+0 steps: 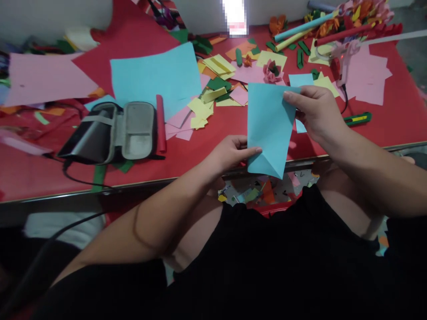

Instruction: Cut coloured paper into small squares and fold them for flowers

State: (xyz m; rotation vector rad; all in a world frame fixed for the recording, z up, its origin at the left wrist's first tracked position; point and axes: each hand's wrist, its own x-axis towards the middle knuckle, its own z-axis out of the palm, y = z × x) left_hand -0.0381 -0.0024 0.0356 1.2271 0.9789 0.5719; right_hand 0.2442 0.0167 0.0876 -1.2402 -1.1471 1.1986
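Note:
A light blue sheet of paper [268, 124] is held up between both hands above the table's front edge, with a crease near its lower corner. My left hand [233, 153] pinches its lower left side, thumb lying on the front face. At the upper right corner my right hand [316, 104] grips the same sheet, thumb in front and fingers behind. Beyond the sheet lie a pink paper flower [272, 71] and yellow paper pieces [218, 66]. A smaller blue paper piece [301, 80] is partly hidden behind my right hand.
On the red table [196, 155], an open black case [106, 133] stands left beside a red paper roll [161, 123]. A pink glue gun [343, 62] and green cutter knife [358, 118] are right. Large blue paper [156, 80] lies behind the case; paper flowers [328, 26] lie at back right.

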